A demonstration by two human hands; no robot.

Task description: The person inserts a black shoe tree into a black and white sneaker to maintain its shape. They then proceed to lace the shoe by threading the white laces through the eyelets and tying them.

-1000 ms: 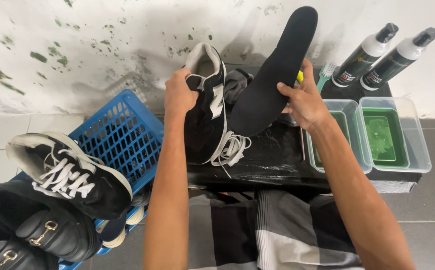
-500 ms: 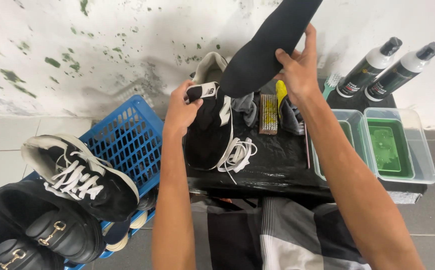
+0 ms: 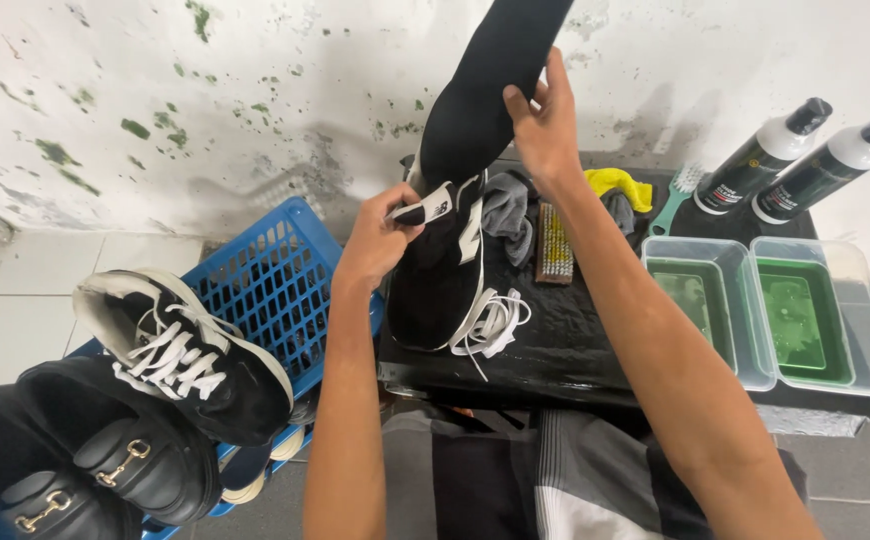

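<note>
Head view, nearest me: grey floor tiles and a blue basket of black shoes. On the wet black worktop, I see the left hand pinching the sneaker tongue, the right hand clasping the black insole. Beyond stands a stained, peeling white wall.

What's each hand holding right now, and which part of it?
The left hand pinches the tongue of the black sneaker. The right hand grips the black insole along its edge, near the middle.
</note>
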